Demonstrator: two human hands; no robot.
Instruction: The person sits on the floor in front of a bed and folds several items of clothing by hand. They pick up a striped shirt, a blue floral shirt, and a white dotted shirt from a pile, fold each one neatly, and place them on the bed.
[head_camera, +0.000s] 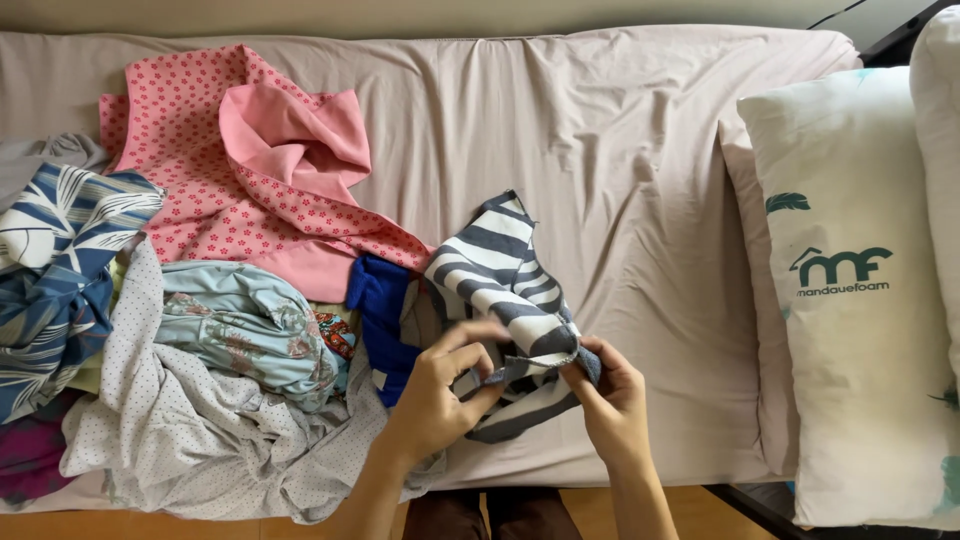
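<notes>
A grey-and-white striped garment (497, 270) lies bunched on the bed sheet near the front edge. My left hand (440, 392) pinches its lower edge from the left. My right hand (612, 398) grips the same edge from the right, fingers closed on the fabric. The two hands are close together, holding the hem between them. A blue garment (380, 310) lies just left of the striped one, touching it.
A pile of clothes fills the left: a pink flowered piece (250, 160), a white dotted cloth (190, 430), a pale blue flowered top (245, 325), a navy leaf-print piece (60, 260). White pillows (850, 300) stand at the right. The beige sheet (620, 150) covers the bed.
</notes>
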